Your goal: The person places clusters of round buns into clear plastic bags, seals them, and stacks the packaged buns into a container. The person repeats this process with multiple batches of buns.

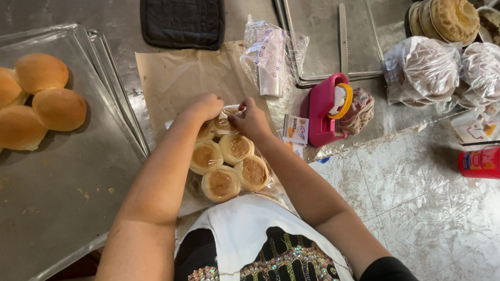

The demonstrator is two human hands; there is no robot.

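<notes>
Bag mouth pinched between fingertips.

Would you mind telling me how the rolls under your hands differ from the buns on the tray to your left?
The bagged rolls sit inside clear plastic on brown paper; the loose buns lie bare on a metal tray. The bagged rolls look smaller and paler, the loose buns larger and deeper golden. Both hands, left hand and right hand, pinch the bag. Both are round, clustered breads.

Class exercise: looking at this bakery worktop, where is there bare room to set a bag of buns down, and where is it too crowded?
Free: the big tray, bare below its loose buns; the brown paper between the black mitt and both hands; the far tray behind the pink tape dispenser. Crowded: the right end, with wrapped cakes.
</notes>
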